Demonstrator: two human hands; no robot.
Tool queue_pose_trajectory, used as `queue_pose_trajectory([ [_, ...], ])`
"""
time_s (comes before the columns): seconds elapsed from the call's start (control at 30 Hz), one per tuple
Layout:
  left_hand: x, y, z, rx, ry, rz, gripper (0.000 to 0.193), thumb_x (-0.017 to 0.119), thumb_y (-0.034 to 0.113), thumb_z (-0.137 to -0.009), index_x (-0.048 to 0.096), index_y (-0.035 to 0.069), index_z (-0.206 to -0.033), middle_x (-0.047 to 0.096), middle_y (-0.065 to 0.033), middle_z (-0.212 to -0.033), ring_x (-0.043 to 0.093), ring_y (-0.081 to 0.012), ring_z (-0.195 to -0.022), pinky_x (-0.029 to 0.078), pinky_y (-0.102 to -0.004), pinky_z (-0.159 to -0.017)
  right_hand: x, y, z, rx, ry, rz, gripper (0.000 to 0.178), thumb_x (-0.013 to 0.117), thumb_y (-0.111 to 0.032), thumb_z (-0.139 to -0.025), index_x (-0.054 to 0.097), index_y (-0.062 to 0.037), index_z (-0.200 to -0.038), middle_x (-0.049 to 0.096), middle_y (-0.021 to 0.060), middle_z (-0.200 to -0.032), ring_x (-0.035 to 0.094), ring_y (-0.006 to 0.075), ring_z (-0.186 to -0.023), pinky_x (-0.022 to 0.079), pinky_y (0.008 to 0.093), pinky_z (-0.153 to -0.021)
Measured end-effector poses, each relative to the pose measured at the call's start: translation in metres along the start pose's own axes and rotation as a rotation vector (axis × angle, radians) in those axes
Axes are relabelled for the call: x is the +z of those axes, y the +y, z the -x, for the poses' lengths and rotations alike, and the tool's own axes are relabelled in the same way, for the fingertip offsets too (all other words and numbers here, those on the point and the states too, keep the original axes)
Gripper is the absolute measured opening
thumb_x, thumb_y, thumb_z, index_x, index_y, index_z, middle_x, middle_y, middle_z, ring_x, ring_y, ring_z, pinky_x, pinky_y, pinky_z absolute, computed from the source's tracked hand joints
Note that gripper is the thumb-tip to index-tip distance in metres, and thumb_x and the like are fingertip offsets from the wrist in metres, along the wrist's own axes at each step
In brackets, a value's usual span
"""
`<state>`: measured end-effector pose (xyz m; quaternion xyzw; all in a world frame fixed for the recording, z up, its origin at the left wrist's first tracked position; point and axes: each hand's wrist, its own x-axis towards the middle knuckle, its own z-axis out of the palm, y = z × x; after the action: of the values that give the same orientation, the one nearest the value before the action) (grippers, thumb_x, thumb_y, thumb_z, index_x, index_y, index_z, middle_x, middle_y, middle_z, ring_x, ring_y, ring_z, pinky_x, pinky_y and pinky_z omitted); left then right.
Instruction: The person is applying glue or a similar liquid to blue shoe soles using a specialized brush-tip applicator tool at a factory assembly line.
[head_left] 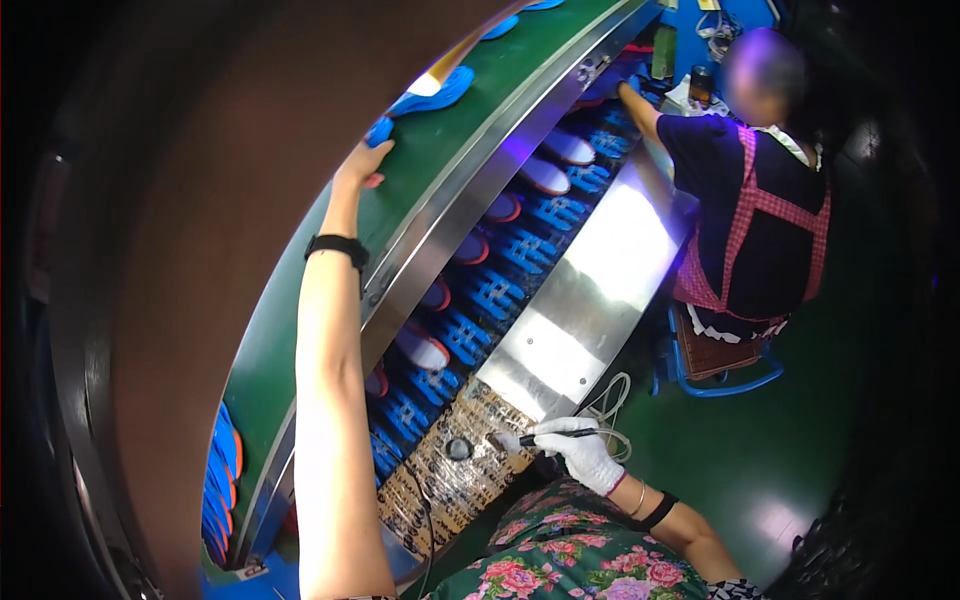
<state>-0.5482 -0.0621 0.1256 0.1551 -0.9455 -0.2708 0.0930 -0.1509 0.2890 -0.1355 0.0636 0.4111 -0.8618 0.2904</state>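
My bare left hand (363, 164) reaches far forward over the green belt and is closed on the near end of a blue shoe sole (380, 131). Another blue sole (440, 92) lies on the belt just beyond it. In my right hand (582, 453), which wears a white glove, is a brush (545, 436) with a dark handle. Its bristle end points left over a work board (440, 505) covered in printed paper and clear film. A small dark round pot (459, 449) sits on that board, to the left of the bristles.
Shoes with white and red edges (545, 176) stand in a row on a rack of blue holders (495, 294). A metal rail (430, 220) divides belt and rack. Blue-and-orange soles (222, 480) lie at lower left. A seated co-worker (770, 210) reaches to the far end. A pale cord (622, 385) loops nearby.
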Motion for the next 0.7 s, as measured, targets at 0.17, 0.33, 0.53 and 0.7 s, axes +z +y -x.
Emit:
queue_pose_trajectory([
  [0.17,-0.026,-0.047,0.011,0.063,0.033,0.333,0.033,0.073,0.024,-0.093,0.054,0.01,-0.116,0.061,-0.0142,-0.108,0.068,-0.0212,-0.085,0.062,-0.0316,-0.071,0.014,-0.031,-0.012,0.017,-0.092,-0.059,0.016,0.073,0.002,-0.087,0.076,0.0047,-0.103,0.076,0.011,-0.101,0.071,0.0156,-0.091,0.057,0.0261,-0.084],
  [0.33,-0.072,-0.091,0.102,0.117,-0.002,1.164,0.035,0.066,0.011,-0.093,0.051,0.005,-0.125,0.053,-0.0182,-0.131,0.059,-0.0386,-0.118,0.051,-0.0491,-0.107,0.036,-0.051,-0.028,0.075,-0.106,-0.013,0.019,0.072,0.002,-0.088,0.074,0.0049,-0.106,0.075,0.0121,-0.105,0.071,0.0171,-0.097,0.056,0.0283,-0.09],
  [0.53,-0.122,-0.188,0.24,-0.25,0.173,1.676,0.035,0.063,0.025,-0.096,0.055,0.003,-0.121,0.054,-0.0252,-0.133,0.054,-0.0497,-0.118,0.054,-0.0484,-0.096,0.076,-0.061,-0.027,0.228,-0.14,-0.035,0.019,0.07,0.005,-0.088,0.074,0.004,-0.107,0.075,0.0124,-0.108,0.07,0.0185,-0.1,0.055,0.0294,-0.093],
  [0.7,-0.132,-0.222,0.375,-0.235,0.271,1.377,0.022,0.06,0.011,-0.094,0.051,0.007,-0.114,0.061,-0.0201,-0.119,0.066,-0.0342,-0.104,0.056,-0.0412,-0.092,0.104,-0.059,-0.022,0.294,-0.079,-0.01,0.017,0.069,0.003,-0.088,0.074,0.0027,-0.104,0.076,0.0129,-0.105,0.069,0.012,-0.08,0.055,0.0233,-0.07],
])
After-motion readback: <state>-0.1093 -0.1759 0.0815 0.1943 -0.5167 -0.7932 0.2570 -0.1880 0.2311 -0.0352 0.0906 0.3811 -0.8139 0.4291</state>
